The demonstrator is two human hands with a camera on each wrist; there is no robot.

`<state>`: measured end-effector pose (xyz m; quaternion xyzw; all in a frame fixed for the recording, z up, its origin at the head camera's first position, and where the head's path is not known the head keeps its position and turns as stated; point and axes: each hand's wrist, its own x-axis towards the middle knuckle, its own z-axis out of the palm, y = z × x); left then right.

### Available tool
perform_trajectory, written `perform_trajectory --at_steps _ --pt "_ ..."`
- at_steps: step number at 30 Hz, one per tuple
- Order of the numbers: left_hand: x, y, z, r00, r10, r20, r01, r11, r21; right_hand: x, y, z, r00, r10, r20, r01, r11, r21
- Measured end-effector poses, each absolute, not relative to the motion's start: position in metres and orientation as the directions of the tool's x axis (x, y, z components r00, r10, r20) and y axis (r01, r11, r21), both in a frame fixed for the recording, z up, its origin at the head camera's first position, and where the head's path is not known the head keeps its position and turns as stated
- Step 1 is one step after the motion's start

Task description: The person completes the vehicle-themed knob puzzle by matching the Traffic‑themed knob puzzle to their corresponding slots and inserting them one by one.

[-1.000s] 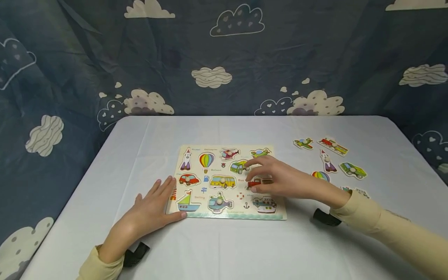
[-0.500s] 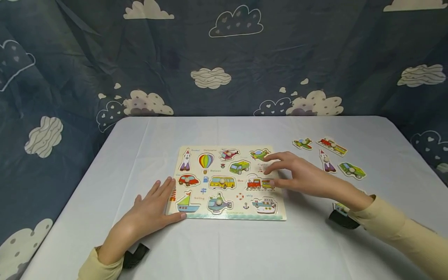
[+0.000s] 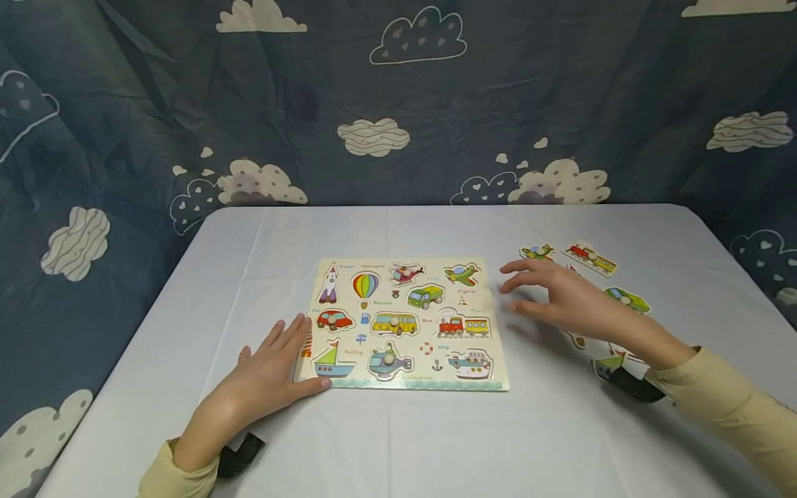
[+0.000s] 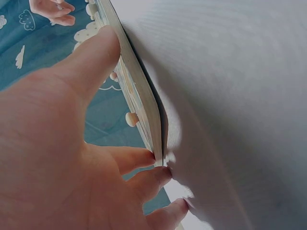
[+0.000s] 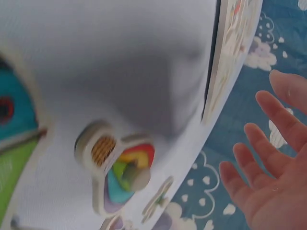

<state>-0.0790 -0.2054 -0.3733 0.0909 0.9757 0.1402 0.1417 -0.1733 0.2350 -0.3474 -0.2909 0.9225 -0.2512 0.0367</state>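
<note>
A wooden peg puzzle board (image 3: 436, 266) printed with vehicles lies on the white table. Knobbed pieces sit in it: a helicopter (image 3: 406, 274), a car (image 3: 333, 320), a bus (image 3: 395, 325) and a submarine (image 3: 389, 362). My left hand (image 3: 261, 373) rests at the board's left edge, its thumb at the near corner and fingers along the side. My right hand (image 3: 560, 297) hovers between the board and the loose pieces, fingers spread and holding nothing. Under it, the right wrist view shows a knobbed balloon piece (image 5: 112, 194) on the table.
Loose pieces lie to the right: a green plane (image 3: 537, 252), a train (image 3: 591, 259), a green car (image 3: 627, 299), and others partly hidden by the right hand and its black wrist strap (image 3: 636, 386). A dark curtain (image 3: 280, 117) with clouds hangs behind the table.
My right hand has moved right from over the board's right side to above the loose pieces, uncovering the train, plane and ship pictures. My left hand has stayed in place.
</note>
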Motion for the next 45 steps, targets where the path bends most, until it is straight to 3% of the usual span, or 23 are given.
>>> perform_trajectory --at_steps 34,45 --pt "-0.078 -0.207 -0.374 -0.944 0.214 -0.253 0.133 0.944 0.302 -0.232 0.289 -0.347 -0.940 -0.333 0.079 -0.326 0.800 -0.504" --pt "-0.079 -0.206 -0.374 -0.945 0.215 -0.248 0.134 0.943 0.305 -0.260 0.297 -0.352 -0.953 -0.300 -0.033 -0.245 0.833 -0.496"
